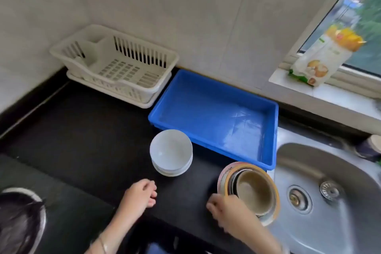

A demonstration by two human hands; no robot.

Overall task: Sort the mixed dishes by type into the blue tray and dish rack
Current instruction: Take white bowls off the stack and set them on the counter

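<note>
A stack of white bowls (171, 151) stands on the black counter in front of the blue tray (266, 136), which holds nothing. The cream dish rack (123, 80) at the back left also holds nothing. To the right, at the sink's edge, sits a mixed stack of dishes (253, 192) with a beige bowl on top and pink and orange rims beneath. My right hand (228, 210) grips the near left rim of that stack. With fingers loosely curled and nothing in them, my left hand (140, 193) rests on the counter below the white bowls.
A steel sink (329, 202) lies at the right, with two drains. A food bag (323, 57) leans on the window sill. At the lower left a round steel rim (41, 212) is partly covered by dark hair. Tiled wall stands behind the rack.
</note>
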